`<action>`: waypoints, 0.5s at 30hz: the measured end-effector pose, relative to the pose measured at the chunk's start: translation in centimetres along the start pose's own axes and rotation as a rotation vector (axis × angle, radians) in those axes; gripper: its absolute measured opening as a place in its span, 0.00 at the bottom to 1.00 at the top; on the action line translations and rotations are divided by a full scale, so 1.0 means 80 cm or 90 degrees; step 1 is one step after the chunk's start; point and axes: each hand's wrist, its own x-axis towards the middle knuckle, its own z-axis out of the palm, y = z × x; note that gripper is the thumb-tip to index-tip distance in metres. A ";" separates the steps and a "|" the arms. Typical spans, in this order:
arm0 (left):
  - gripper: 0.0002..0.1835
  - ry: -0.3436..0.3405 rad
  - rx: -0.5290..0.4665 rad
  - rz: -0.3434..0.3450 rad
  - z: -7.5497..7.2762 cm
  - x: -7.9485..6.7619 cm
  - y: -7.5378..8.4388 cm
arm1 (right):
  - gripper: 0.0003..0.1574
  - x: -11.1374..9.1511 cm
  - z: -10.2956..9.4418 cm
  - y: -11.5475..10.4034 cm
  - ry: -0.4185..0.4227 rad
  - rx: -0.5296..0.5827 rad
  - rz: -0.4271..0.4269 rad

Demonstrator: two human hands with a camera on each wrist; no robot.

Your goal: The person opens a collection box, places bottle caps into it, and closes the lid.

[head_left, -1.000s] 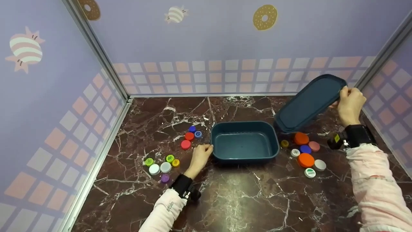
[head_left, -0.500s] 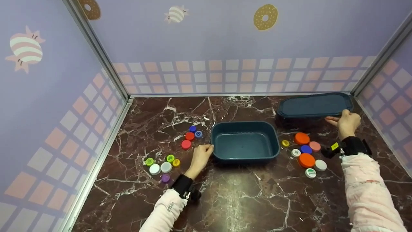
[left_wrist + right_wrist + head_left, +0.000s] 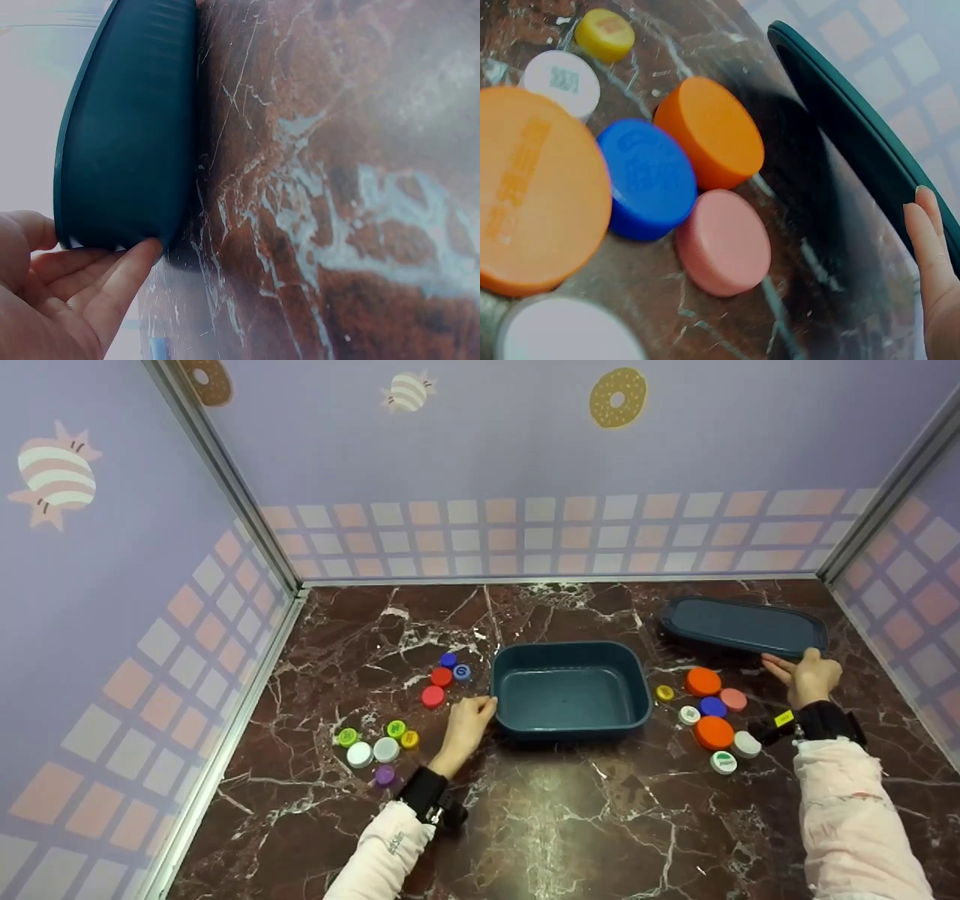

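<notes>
A dark teal plastic box (image 3: 566, 697) stands upright with its inside bare. My left hand (image 3: 466, 729) is at its left end, the thumb by the rim and the fingers against the outer wall in the left wrist view. Far right, my right hand (image 3: 814, 679) grips the matching lid (image 3: 742, 624) by its near right corner. Seen from the right wrist, the lid (image 3: 855, 124) is tilted with its edge raised off the table, fingers (image 3: 930, 232) at its underside.
Right of the box lie several bottle caps, among them orange (image 3: 713, 733), blue (image 3: 712, 706) and pink (image 3: 733, 700) ones. More caps, red (image 3: 433, 697), green (image 3: 347, 737) and purple (image 3: 384, 775), lie left. Patterned walls enclose the marbled table (image 3: 555, 825).
The lid has come down from a steep slant to nearly flat at the back right, turning as it went. My right hand has moved down and nearer with it. My left hand stays put.
</notes>
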 end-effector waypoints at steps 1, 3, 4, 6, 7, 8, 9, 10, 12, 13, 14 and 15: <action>0.22 0.000 0.000 0.000 0.000 0.000 0.000 | 0.40 0.000 -0.003 0.002 -0.010 0.014 0.007; 0.22 -0.001 -0.001 0.001 0.000 0.000 0.000 | 0.40 -0.001 -0.007 0.005 -0.022 0.038 0.019; 0.23 -0.002 -0.001 0.001 0.000 0.000 0.001 | 0.40 0.000 -0.009 0.007 -0.021 0.051 0.022; 0.22 -0.003 -0.001 0.002 0.000 -0.001 0.001 | 0.39 0.000 -0.012 0.011 -0.014 0.042 0.031; 0.22 -0.004 -0.001 0.004 0.000 -0.001 0.001 | 0.39 0.001 -0.013 0.013 -0.009 0.025 0.034; 0.22 -0.004 0.001 0.007 0.000 -0.001 0.001 | 0.39 0.002 -0.014 0.014 -0.003 0.003 0.038; 0.22 -0.004 0.001 0.010 0.000 -0.001 0.001 | 0.38 0.003 -0.016 0.016 -0.001 -0.027 0.045; 0.22 -0.003 0.002 0.012 0.000 -0.001 0.001 | 0.38 0.004 -0.018 0.017 -0.004 -0.059 0.050; 0.21 0.000 0.003 0.020 0.001 -0.001 0.000 | 0.37 0.007 -0.023 0.020 -0.020 -0.127 0.061; 0.21 0.000 0.004 0.023 0.001 -0.001 0.000 | 0.36 0.018 -0.031 0.024 -0.043 -0.149 0.071; 0.21 0.001 0.006 0.026 0.001 -0.001 0.000 | 0.34 0.022 -0.037 0.024 -0.082 -0.157 0.082; 0.21 0.002 0.006 0.026 0.001 -0.001 0.000 | 0.33 0.033 -0.047 0.028 -0.126 -0.164 0.096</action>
